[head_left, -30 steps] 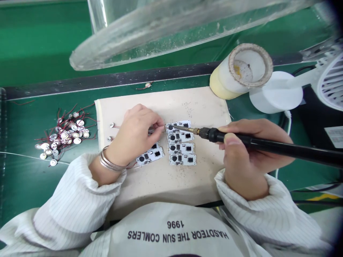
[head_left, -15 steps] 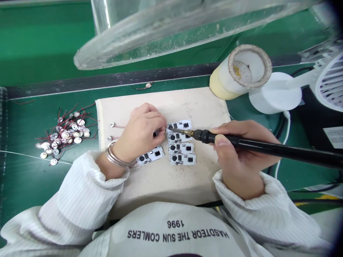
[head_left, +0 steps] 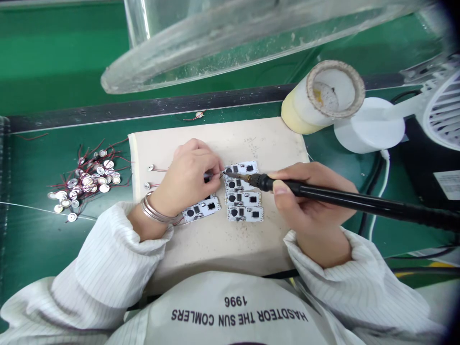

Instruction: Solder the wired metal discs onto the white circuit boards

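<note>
Vs. 0.5 s ago: soldering iron [head_left: 359, 201] shifted left; its tip [head_left: 237, 176] is now at the fingertips of the left hand [head_left: 192, 175], over the left end of the upper white circuit boards [head_left: 251, 167], column of 4 on the beige sheet [head_left: 223, 249]. Judged: iron and pinch now share 1 work spot; contact unclear. Right hand [head_left: 316, 215] grasps the iron. Left thumb and index finger pressed together; cannot tell what is between.

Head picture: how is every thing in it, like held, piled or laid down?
Left hand: pinched, contents unclear
Right hand: gripping iron
Iron: held, tip near left fingertips
Boards: laid on sheet
Sheet: specked
Disc pile: jumbled
Cup: open-topped
Fan: on or off, can't tell
</note>
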Available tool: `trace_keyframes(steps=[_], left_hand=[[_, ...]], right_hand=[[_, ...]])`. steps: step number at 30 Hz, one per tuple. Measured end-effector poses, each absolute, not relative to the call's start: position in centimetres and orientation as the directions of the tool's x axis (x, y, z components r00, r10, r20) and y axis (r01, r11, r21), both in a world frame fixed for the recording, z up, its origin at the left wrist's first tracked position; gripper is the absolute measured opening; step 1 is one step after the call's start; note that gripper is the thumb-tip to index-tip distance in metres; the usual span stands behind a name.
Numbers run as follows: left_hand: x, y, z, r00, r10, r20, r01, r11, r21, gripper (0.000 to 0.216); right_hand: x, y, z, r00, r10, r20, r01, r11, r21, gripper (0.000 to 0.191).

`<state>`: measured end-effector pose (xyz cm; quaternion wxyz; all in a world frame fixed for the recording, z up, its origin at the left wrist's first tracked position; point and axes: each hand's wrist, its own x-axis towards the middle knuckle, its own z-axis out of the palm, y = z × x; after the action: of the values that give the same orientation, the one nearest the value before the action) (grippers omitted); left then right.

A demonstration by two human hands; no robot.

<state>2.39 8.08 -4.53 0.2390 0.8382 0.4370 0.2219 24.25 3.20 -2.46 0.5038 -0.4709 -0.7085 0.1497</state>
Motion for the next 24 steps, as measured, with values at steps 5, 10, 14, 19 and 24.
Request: trace_keyframes(steps=[5, 10, 14, 19, 24], left_hand=[[2.41, 8.09, -4.58, 0.518, 0.836, 0.178, 0.620, -0.511, 0.596, 0.014], [2.43, 8.06, -4.59, 0.511, 0.842, 0.171, 0.628, -0.502, 0.594, 0.014], [2.46, 8.06, -4.61, 0.506, 0.846, 0.168, 0.636, -0.497, 0.590, 0.013], [2.48, 8.07, -4.68, 0.504, 0.848, 0.167, 0.636, -0.495, 0.592, 0.013], [2.50, 8.06, -4.67, 0.500, 0.851, 0.160, 0.643, -0.489, 0.590, 0.013]], right_hand=[[24.15, 3.23, -2.50, -0.052, 0.831, 0.555, 0.516, 0.498, -0.697, 0.009], [24.21, 3.22, -2.58, -0.054, 0.825, 0.562, 0.520, 0.504, -0.690, 0.010], [24.29, 3.16, -2.52, -0.068, 0.815, 0.576, 0.540, 0.515, -0.666, 0.011], [24.22, 3.12, -2.41, -0.066, 0.824, 0.562, 0.541, 0.503, -0.674, 0.010], [24.24, 3.10, -2.47, -0.072, 0.816, 0.573, 0.535, 0.517, -0.668, 0.010]])
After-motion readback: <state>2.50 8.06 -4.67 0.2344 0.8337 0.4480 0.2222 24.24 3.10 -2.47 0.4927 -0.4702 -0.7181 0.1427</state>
